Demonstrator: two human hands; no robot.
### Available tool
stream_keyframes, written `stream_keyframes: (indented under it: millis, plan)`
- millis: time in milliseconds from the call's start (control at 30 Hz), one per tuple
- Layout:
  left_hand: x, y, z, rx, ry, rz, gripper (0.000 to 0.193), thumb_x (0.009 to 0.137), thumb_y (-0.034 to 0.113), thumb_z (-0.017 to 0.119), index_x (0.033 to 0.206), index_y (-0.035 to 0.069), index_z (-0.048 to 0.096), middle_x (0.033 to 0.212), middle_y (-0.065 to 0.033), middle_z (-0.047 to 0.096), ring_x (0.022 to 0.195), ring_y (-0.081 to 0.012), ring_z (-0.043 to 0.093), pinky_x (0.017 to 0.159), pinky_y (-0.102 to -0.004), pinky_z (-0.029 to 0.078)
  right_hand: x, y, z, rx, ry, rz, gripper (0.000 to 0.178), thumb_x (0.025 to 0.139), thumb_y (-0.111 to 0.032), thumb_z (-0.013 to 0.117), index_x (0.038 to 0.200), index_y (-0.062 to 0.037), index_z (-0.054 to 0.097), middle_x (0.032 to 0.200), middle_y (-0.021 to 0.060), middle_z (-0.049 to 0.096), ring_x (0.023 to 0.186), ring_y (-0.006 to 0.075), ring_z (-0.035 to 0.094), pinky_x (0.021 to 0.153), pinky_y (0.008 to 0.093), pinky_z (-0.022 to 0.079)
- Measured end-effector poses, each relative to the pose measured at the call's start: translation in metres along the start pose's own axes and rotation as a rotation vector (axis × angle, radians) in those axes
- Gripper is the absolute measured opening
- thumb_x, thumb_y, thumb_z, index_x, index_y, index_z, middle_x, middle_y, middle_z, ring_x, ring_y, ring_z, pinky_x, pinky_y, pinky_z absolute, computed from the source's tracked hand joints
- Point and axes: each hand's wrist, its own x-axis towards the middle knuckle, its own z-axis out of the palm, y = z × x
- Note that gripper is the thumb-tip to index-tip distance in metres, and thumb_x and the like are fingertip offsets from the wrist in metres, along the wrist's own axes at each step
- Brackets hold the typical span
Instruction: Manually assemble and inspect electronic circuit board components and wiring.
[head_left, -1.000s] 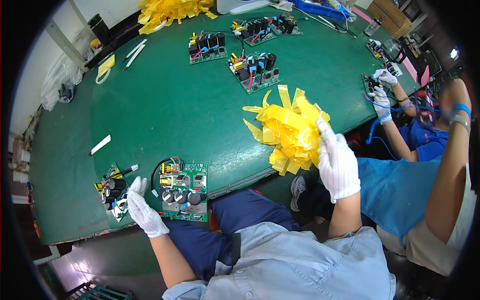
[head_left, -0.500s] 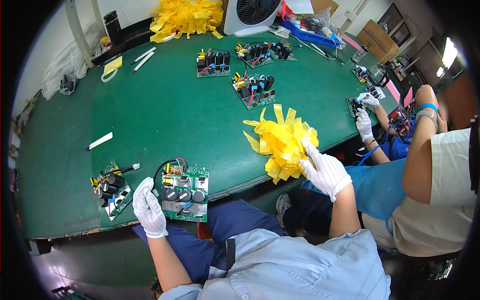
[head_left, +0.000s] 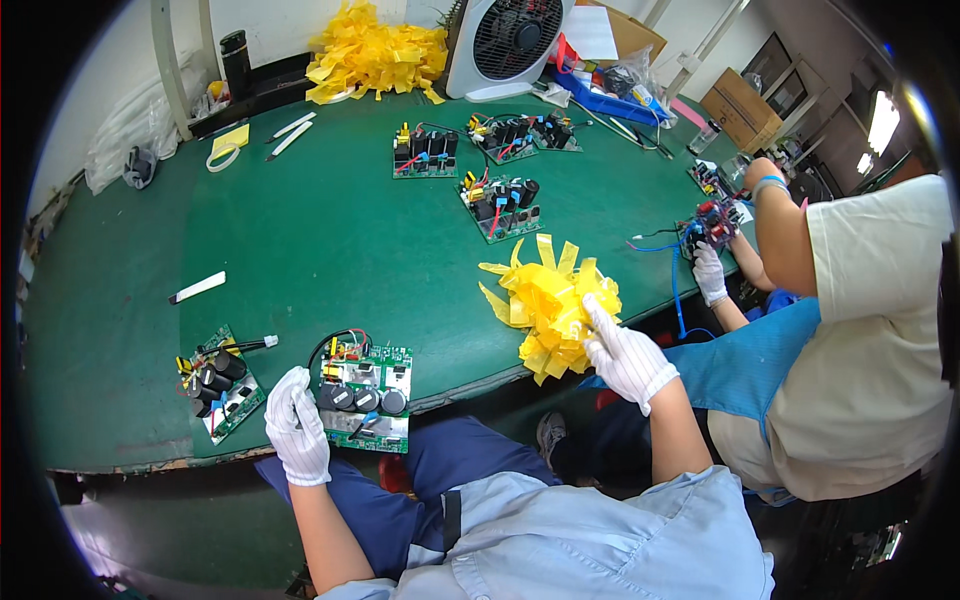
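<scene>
Left hand (head_left: 298, 430) shifted beside the circuit board (head_left: 366, 400), whose long axis points away.

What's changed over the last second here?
The left hand has shifted rightward, from beside the leftmost circuit board to the left edge of the neighbouring board; its grip is unclear. The right hand stays at the yellow strips. The far boards appear unmoved.
</scene>
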Motion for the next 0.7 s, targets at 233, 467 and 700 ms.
stream_keyframes:
  millis: [233,467,700]
  plan:
    - [-0.003,-0.005,0.008,-0.115,0.024,-0.103,0.019,0.093,0.008,0.047,0.103,0.000,0.061,0.105,-0.0146,0.063,0.097,-0.0283,0.061,0.086,-0.0355,0.047,-0.006,0.008,-0.004,0.214,-0.055,-0.152,0.073,0.090,-0.018,0.053,0.145,0.0002,0.008,0.116,0.0279,0.052,0.093,0.0368,0.060,0.082,0.0368,0.047]
    - [0.000,-0.004,-0.002,0.043,0.000,-0.010,0.020,0.093,0.008,0.046,0.104,0.000,0.061,0.105,-0.0152,0.063,0.098,-0.0299,0.060,0.087,-0.0367,0.047,-0.013,-0.059,0.019,0.497,0.126,-0.257,0.067,0.084,-0.025,0.061,0.140,-0.0046,0.031,0.106,0.0183,0.062,0.083,0.0299,0.065,0.077,0.0340,0.051]
    - [0.000,-0.003,0.003,0.040,-0.015,-0.007,0.023,0.094,0.010,0.045,0.103,-0.002,0.061,0.104,-0.0165,0.063,0.098,-0.0302,0.060,0.087,-0.0372,0.047,0.022,-0.107,0.096,0.565,0.103,-0.509,0.053,0.085,-0.022,0.058,0.132,-0.0059,0.042,0.098,0.0144,0.065,0.075,0.0328,0.064,0.065,0.0372,0.051]
